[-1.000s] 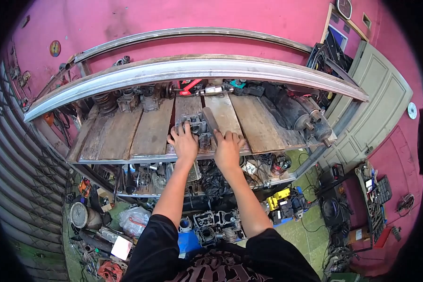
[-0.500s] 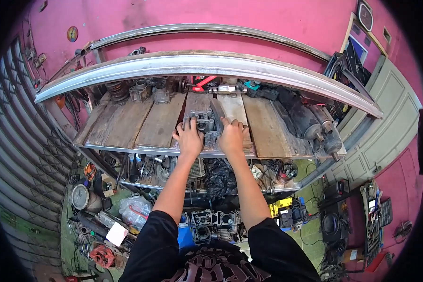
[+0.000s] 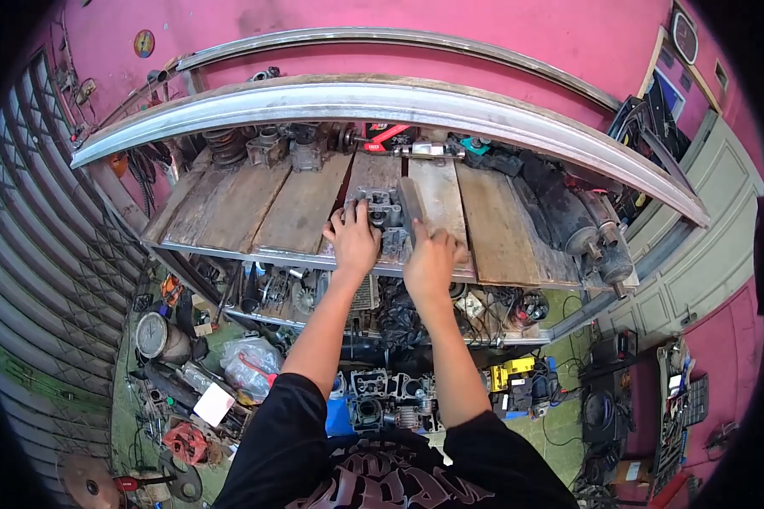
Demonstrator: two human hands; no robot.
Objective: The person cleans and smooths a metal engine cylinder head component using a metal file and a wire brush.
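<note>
A grey cast-metal engine part, like a cylinder head (image 3: 385,204), lies near the front edge of the plank shelf (image 3: 306,212). Spread over its left side, the fingers of my left hand (image 3: 354,242) press it against the wood. My right hand (image 3: 433,259) is wrapped round the near end of a flat dark grey bar (image 3: 411,202). That bar lies lengthwise along the right side of the engine part, pointing away from me. Whether the two touch is hidden, and so is the end in my palm.
A metal rail (image 3: 382,100) crosses above the shelf. Toward the back are a coil spring (image 3: 227,148), a red-handled tool (image 3: 386,138) and dark canisters (image 3: 569,216) at right. A lower shelf holds parts and a black plastic bag (image 3: 403,314). More engine parts (image 3: 386,399) lie below.
The view has shifted slightly. My right hand has drawn back toward me along the shelf with the grey bar. My left hand stays on the engine part.
</note>
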